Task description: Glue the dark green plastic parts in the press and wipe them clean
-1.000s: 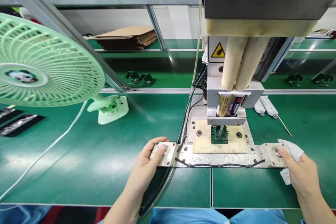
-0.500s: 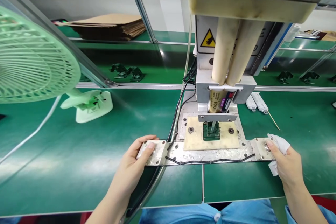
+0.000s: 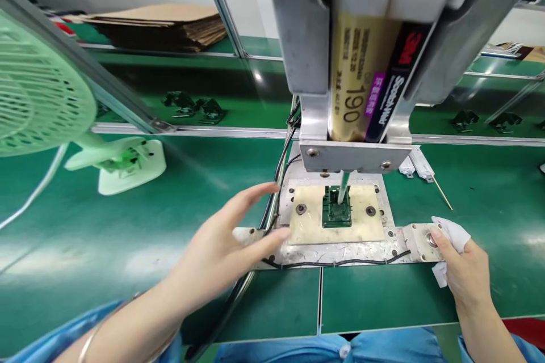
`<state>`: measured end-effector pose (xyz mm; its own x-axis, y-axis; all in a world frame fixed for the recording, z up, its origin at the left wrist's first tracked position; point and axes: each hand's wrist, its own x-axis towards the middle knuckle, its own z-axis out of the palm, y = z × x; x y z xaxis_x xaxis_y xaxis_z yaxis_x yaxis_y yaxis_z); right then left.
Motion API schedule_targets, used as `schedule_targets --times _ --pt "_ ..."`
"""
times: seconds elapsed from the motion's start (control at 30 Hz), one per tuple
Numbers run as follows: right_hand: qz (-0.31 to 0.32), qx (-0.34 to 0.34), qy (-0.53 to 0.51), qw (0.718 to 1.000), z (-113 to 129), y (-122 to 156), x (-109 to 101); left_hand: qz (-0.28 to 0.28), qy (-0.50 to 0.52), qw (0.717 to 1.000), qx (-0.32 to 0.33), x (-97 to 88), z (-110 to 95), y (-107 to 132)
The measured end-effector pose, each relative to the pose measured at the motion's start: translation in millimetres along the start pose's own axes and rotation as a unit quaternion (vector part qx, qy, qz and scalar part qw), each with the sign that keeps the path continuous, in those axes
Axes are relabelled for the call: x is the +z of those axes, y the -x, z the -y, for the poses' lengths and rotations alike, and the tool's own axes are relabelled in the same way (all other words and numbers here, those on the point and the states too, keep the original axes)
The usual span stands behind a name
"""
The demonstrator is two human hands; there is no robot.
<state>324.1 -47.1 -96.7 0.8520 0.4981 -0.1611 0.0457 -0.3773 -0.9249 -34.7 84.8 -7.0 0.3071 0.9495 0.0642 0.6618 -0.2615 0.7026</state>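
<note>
A glue dispensing machine holds a gold and black adhesive cartridge (image 3: 366, 85) over a small dark green part (image 3: 336, 212) seated on a cream fixture plate (image 3: 366, 227). The nozzle tip touches or nearly touches the part. My left hand (image 3: 225, 249) hovers open above the left end of the metal base bar (image 3: 340, 252), fingers spread and reaching toward the fixture. My right hand (image 3: 466, 275) rests on the right end of the bar, thumb on the round button (image 3: 431, 239), with a white cloth (image 3: 453, 238) tucked in its fingers.
A pale green desk fan (image 3: 46, 96) stands at the left with its white cord. Black cables (image 3: 276, 181) run from the machine toward me. Flattened cardboard (image 3: 162, 25) lies at the back. Small dark parts (image 3: 196, 108) sit on the far belt; white strips and a stick (image 3: 421, 167) lie right of the machine.
My left hand has lifted off the left button and moved right toward the fixture, opening. The view has come closer to the machine. My right hand has stayed on the right button.
</note>
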Motion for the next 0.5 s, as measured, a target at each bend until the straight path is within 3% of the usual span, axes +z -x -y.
schedule_targets --times 0.13,0.2,0.3,0.37,0.5 --pt "-0.009 0.021 -0.005 1.000 -1.3 0.0 0.0 0.160 0.045 0.986 0.026 26.0 -23.9 -40.1" --pt "-0.009 0.015 -0.002 1.000 -2.7 0.3 -0.4 0.197 0.082 0.976 0.034 38.9 -28.4 -53.4" --pt "0.001 -0.006 0.002 1.000 -3.9 1.6 -1.8 0.206 0.200 0.957 0.037 48.0 -33.1 -60.4" --pt "0.005 -0.013 -0.001 1.000 -3.7 2.3 -3.0 0.219 0.258 0.941 0.004 45.8 -38.5 -59.0" --pt "0.001 -0.024 -0.003 1.000 -3.4 0.4 -3.2 0.299 0.305 0.897 -0.113 32.7 -52.7 -51.7"
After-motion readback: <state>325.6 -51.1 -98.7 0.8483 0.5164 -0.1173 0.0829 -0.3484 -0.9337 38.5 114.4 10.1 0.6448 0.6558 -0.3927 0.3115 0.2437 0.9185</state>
